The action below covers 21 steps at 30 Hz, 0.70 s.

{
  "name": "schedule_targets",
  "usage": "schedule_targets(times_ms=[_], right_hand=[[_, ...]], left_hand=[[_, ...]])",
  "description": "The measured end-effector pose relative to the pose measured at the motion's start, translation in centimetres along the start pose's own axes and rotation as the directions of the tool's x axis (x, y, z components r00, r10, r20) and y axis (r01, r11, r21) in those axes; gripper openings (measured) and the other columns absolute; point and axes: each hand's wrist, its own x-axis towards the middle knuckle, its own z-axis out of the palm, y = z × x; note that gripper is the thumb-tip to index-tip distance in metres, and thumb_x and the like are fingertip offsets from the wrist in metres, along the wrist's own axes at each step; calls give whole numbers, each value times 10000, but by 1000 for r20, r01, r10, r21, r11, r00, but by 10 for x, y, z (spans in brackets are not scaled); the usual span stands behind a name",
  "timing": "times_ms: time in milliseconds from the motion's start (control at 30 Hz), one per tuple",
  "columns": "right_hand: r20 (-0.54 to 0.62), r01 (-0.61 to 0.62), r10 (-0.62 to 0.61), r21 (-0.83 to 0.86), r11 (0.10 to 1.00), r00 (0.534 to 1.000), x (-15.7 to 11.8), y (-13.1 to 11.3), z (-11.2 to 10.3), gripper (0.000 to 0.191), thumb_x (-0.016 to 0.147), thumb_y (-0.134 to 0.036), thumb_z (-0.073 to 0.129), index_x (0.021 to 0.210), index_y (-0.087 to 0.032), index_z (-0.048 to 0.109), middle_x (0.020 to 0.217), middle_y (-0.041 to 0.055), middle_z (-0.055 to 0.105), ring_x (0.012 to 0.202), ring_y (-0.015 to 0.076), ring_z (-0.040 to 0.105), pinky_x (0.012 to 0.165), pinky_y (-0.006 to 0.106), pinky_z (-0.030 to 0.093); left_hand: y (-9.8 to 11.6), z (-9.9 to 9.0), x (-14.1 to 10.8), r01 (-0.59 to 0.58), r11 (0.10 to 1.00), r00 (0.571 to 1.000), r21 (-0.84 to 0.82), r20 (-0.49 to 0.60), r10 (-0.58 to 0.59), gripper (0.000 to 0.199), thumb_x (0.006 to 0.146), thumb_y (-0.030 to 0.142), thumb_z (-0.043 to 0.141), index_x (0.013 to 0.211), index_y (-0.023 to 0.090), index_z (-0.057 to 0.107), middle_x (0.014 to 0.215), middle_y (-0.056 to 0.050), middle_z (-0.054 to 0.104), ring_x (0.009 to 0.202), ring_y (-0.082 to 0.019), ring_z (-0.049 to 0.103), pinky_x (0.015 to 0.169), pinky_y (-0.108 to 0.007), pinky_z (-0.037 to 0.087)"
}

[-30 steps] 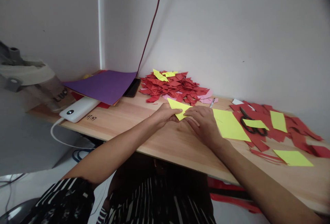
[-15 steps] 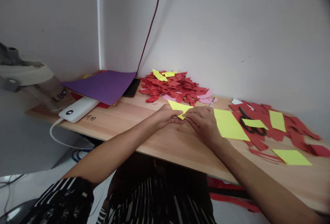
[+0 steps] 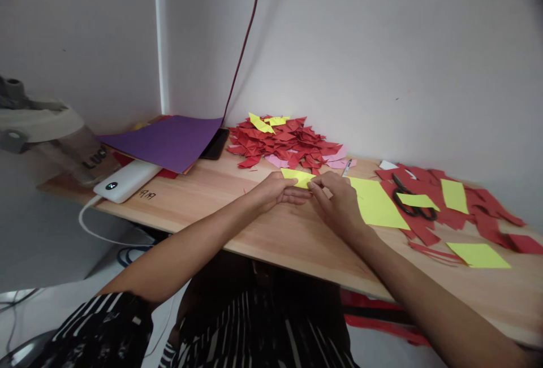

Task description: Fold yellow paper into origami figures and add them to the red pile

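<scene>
Left hand: the left hand (image 3: 274, 190) presses its thumb on top of a small folded piece of yellow paper (image 3: 297, 177), fingers stretched underneath, probably as a firm backing.
Right hand: the right hand (image 3: 339, 201) pinches the piece's other end between thumb and fingertips, which likely keeps the paper taut (the crease itself is too small to read).
Folded yellow piece: held between both hands, near the middle of the wooden tabletop (image 3: 212, 204), where both arms reach it comfortably.
Large yellow sheet: a flat, bright yellow paper sheet (image 3: 382, 207) lies just beside the right hand, seemingly within easy reach.
Red heap: a loose pile of folded red paper pieces (image 3: 284, 144) sits against the wall, perhaps to leave working room in front; two yellow folded ones rest on top.
Scissors: black-handled scissors (image 3: 412, 211) lie among flat red paper scraps (image 3: 487, 204), partly covered by a narrow yellow strip (image 3: 421, 202).
Far left: a white rectangular power bank (image 3: 127, 181) pokes out from under a broad purple paper sheet (image 3: 169, 139), its cable end facing outward, apparently so the lead hangs free.
</scene>
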Motion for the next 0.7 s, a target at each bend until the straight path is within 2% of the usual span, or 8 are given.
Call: schedule_targets(times_ms=[133,333,700], right_hand=[[22,-65,65,13,998,998,2,0,-1,192,892,-245,544,714,-194,593,718,15,605,729,181,535,741,341,332],[38,-120,118,37,992,992,3,0,-2,196,880,-243,543,694,-196,584,705,7,596,693,165,522,702,315,340],[32,-124,123,39,991,992,2,3,-2,183,878,-251,540,707,-198,575,705,-5,603,655,146,519,670,293,340]], left_hand=[[-1,0,2,-12,1000,1000,-25,0,12,120,890,81,463,881,72,583,820,-163,726,757,-226,725,733,-374,580],[2,2,-1,19,1000,1000,-20,7,-19,173,882,70,439,936,39,600,845,-188,725,771,-230,725,751,-367,572],[-3,4,3,-15,998,1000,68,6,15,189,854,99,486,971,24,614,873,-202,724,757,-219,721,706,-317,558]])
